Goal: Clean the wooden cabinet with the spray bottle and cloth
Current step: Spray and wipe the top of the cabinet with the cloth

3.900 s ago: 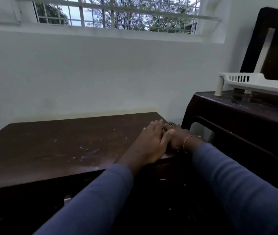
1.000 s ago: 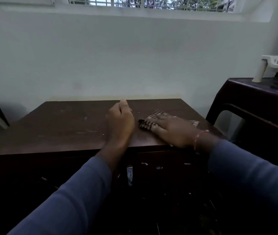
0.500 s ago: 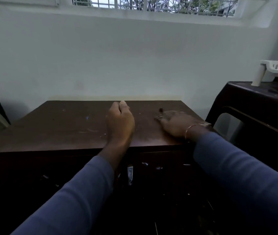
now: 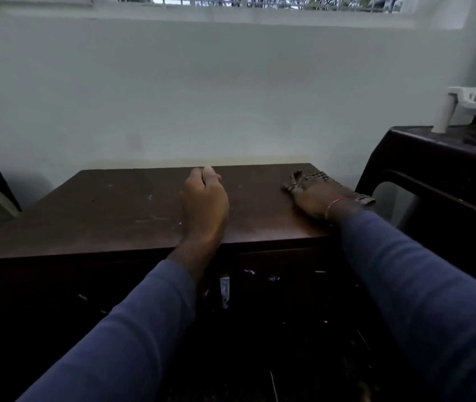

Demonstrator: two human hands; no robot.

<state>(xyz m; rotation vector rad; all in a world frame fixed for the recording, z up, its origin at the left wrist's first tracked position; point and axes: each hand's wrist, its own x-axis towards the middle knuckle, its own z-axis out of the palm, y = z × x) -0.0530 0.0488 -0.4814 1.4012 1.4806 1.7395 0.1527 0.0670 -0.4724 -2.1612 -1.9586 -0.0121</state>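
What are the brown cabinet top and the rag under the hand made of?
The cabinet top looks like dark brown wood or wood laminate, smooth and dull, with pale specks and scuffs. The rag under the right hand seems to be woven fabric: a checked pattern, soft and rumpled.

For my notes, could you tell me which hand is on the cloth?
The right hand, pressed flat on the checked cloth; the left hand rests fisted, clothless.

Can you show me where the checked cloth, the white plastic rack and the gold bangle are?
Checked cloth [image 4: 315, 177]: head view, its far edge beyond the fingers.
White plastic rack [image 4: 445, 113]: head view, its leg.
Gold bangle [image 4: 334, 205]: head view, its band on the wrist.
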